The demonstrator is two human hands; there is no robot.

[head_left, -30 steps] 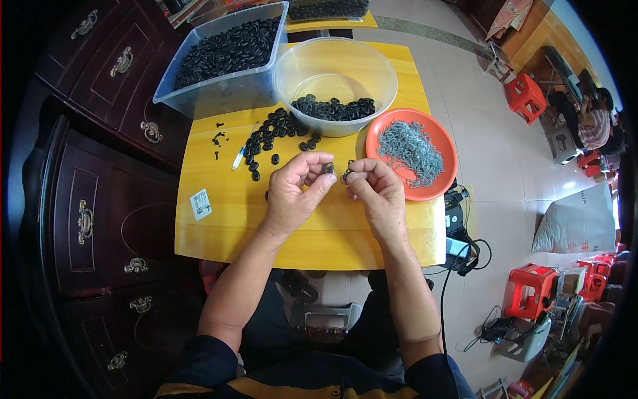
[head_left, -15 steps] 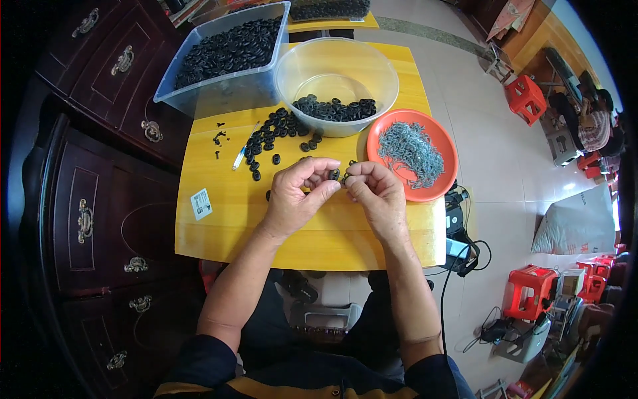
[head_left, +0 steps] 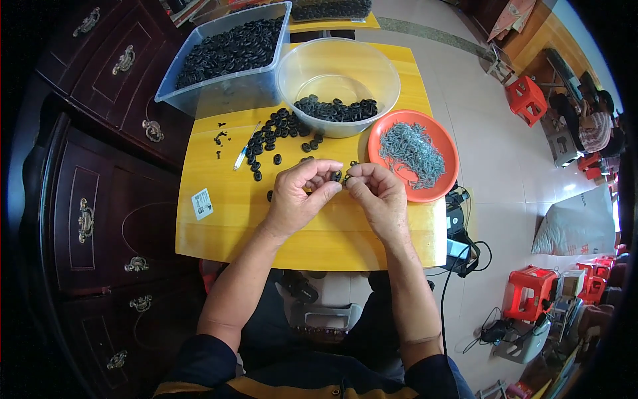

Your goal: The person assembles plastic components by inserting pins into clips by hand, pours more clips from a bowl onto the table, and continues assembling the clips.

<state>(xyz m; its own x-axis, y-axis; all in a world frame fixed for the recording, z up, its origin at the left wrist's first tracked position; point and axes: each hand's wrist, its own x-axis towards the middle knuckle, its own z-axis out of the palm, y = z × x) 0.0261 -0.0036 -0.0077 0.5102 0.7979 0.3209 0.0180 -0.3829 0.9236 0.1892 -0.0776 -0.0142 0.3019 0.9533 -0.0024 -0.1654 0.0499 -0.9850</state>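
Above the yellow table, my left hand pinches a small black oval piece between thumb and fingertips. Close beside it, my right hand is closed in a pinch; whatever tiny dark thing it holds is mostly covered by the fingers. The fingertips of both hands almost meet. Beyond them lie many loose black oval pieces. A clear round tub holds more of these pieces. To the right of my right hand, an orange-red plate carries a heap of small silvery metal parts.
A clear rectangular bin full of black pieces stands at the back left. A slim white-and-blue tool, some tiny black bits and a white label lie on the table. Dark drawers flank the left; red stools stand right.
Both hands keep almost the same place and the same pinch. The whole view has shifted very slightly.
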